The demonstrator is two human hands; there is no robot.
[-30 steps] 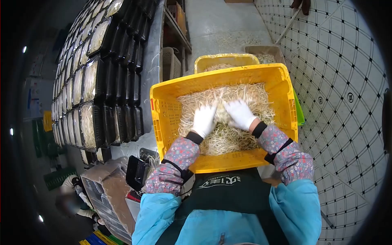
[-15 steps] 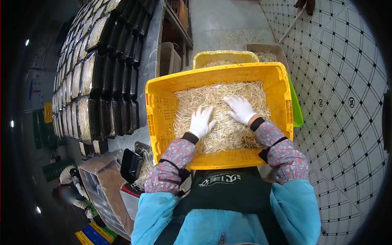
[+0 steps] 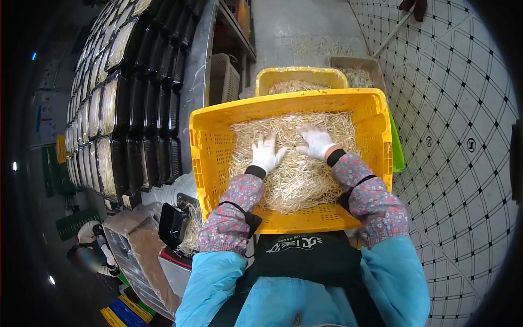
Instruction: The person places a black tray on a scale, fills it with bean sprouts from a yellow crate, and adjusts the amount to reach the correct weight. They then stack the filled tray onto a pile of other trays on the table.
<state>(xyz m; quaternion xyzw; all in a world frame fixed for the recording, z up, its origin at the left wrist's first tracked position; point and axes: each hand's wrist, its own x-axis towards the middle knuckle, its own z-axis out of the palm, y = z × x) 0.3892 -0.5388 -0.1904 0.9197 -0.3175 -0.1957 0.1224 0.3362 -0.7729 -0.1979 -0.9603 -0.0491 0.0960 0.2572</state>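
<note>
Head view: pale strands [image 3: 297,182] heaped in yellow crate [image 3: 305,219], lying under and around both hands, the broad mound toward 6 o'clock. Left hand [image 3: 265,155], gloved, at 9 o'clock in crate: open, fingers spread toward 12, touching strands. Right hand [image 3: 315,143], gloved, at 1 o'clock: open, fingers toward 10, narrower spread, touching strands.
</note>
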